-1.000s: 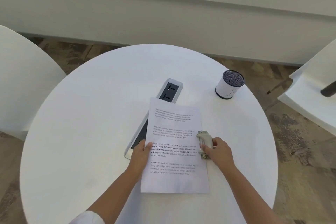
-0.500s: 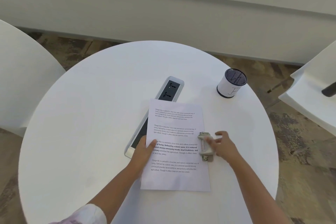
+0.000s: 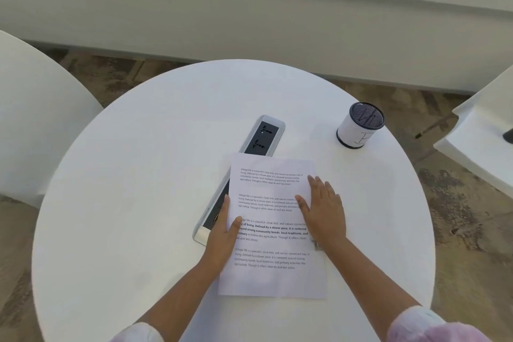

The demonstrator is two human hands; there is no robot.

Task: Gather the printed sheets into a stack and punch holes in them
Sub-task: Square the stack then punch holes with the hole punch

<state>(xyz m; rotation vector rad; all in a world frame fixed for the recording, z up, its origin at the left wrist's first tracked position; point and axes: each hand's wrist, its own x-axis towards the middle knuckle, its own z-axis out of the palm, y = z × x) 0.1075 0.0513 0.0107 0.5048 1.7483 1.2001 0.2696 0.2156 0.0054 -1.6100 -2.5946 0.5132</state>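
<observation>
Your round white table (image 3: 133, 175) fills most of the view, smooth and matte, standing on a mottled brown and grey floor (image 3: 458, 211) that runs back to a long pale wall (image 3: 249, 22) with a horizontal ledge across its upper part. A rounded white chair (image 3: 33, 119) sits off the table's left edge, and another white seat (image 3: 483, 147) shows at the right. Set into the tabletop is a long silver power strip with black socket panels (image 3: 263, 134), running diagonally; its near half is covered by the stack of white printed sheets (image 3: 273, 280), which lies flat in front of you near the table's middle, text facing up in four short blocks. Your left hand (image 3: 222, 233) holds the stack's left edge, thumb lying on top of the page and fingers stretched along the edge over the power strip. Your right hand (image 3: 323, 211) lies flat on the right side of the stack, fingers straight and slightly spread, palm pressing down. Just beneath that wrist, at the sheets' right edge, a small corner of the grey metal hole punch (image 3: 317, 245) peeks out; the rest is hidden. Toward the far right of the table, well apart from the paper, stands a white cylindrical pen cup with a dark mesh rim (image 3: 359, 129).
</observation>
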